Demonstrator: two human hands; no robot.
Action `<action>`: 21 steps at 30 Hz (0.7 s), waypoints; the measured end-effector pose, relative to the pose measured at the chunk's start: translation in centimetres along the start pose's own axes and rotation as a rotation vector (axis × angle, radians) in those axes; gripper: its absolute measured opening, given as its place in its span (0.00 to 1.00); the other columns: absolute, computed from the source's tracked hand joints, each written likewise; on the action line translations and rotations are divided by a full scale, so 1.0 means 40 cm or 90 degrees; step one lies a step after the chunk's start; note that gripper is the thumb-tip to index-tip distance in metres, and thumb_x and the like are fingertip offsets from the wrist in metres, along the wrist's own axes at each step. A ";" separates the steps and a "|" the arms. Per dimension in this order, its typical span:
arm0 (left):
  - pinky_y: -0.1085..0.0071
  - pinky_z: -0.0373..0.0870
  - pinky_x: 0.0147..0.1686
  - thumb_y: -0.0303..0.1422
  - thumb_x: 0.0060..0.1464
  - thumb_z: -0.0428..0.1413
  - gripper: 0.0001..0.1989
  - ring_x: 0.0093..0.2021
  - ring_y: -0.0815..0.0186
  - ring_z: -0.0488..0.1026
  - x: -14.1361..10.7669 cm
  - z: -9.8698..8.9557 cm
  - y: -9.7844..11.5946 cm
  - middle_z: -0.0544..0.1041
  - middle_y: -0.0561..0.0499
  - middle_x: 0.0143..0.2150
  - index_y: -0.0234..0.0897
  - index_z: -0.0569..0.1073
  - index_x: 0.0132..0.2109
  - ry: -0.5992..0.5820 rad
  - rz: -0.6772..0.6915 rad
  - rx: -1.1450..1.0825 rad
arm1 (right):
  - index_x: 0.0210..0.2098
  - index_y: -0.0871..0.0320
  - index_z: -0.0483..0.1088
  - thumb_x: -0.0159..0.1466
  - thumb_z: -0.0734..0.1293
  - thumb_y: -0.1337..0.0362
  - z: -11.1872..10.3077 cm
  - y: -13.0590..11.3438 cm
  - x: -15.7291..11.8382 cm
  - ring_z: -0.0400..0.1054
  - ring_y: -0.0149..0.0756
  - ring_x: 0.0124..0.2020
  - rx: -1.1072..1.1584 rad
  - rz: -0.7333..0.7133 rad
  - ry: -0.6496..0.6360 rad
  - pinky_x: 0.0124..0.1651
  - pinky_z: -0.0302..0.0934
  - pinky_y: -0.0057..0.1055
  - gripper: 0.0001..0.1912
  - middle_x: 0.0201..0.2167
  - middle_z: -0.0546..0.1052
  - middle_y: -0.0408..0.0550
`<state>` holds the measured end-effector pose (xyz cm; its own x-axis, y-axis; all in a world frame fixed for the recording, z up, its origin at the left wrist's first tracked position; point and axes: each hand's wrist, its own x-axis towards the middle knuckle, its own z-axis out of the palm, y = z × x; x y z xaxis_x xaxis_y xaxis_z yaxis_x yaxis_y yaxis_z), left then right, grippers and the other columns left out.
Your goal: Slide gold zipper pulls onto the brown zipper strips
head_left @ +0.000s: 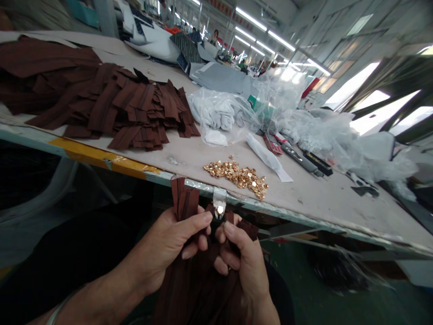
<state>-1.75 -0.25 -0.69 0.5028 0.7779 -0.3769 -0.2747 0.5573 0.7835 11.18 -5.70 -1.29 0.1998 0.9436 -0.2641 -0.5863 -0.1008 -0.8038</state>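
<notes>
Both hands are low in the centre, just off the table's front edge. My left hand [182, 234] is closed on brown zipper tape [186, 203], whose ends stick up above the thumb. Beside it, my right hand [237, 253] pinches more brown tape, with the ends showing over its fingers. Between and above the hands, a small metal fitting [219, 210] is fixed at the table edge under clear tape. A pile of small gold-coloured metal pieces [240, 176] lies on the table behind it. Longer brown strips hang down below the hands.
A large heap of brown zipper strips [135, 99] covers the table's left part. Behind the gold pieces lie a clear bag of white material [223, 110], a white paper strip [267, 158], a grey tool [297, 158] and crumpled plastic [324, 131]. The table edge [304, 221] runs diagonally.
</notes>
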 end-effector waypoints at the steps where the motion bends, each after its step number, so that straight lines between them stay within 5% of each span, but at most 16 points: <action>1: 0.82 0.46 0.15 0.37 0.50 0.62 0.12 0.14 0.80 0.55 0.001 0.003 0.002 0.69 0.57 0.16 0.33 0.72 0.26 0.014 -0.002 0.000 | 0.24 0.59 0.62 0.58 0.70 0.63 0.002 0.000 0.001 0.43 0.16 0.12 0.005 0.012 0.003 0.12 0.49 0.15 0.13 0.21 0.70 0.38; 8: 0.84 0.53 0.15 0.35 0.42 0.66 0.13 0.15 0.78 0.62 0.003 0.010 0.015 0.70 0.58 0.17 0.34 0.69 0.23 0.073 -0.035 -0.003 | 0.23 0.58 0.59 0.55 0.71 0.65 0.016 -0.006 0.005 0.44 0.16 0.12 0.026 0.042 0.037 0.12 0.50 0.15 0.14 0.18 0.68 0.35; 21: 0.84 0.53 0.16 0.36 0.42 0.65 0.11 0.15 0.78 0.61 0.016 0.012 0.013 0.70 0.58 0.16 0.35 0.71 0.24 0.077 -0.043 0.043 | 0.23 0.59 0.60 0.55 0.71 0.64 0.022 -0.007 0.016 0.45 0.15 0.11 0.008 0.051 0.034 0.12 0.51 0.15 0.14 0.19 0.68 0.36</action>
<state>-1.18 0.39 -0.29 0.4153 0.7709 -0.4829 -0.1863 0.5917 0.7844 10.80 -4.79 -0.76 0.1928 0.9145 -0.3556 -0.6113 -0.1715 -0.7726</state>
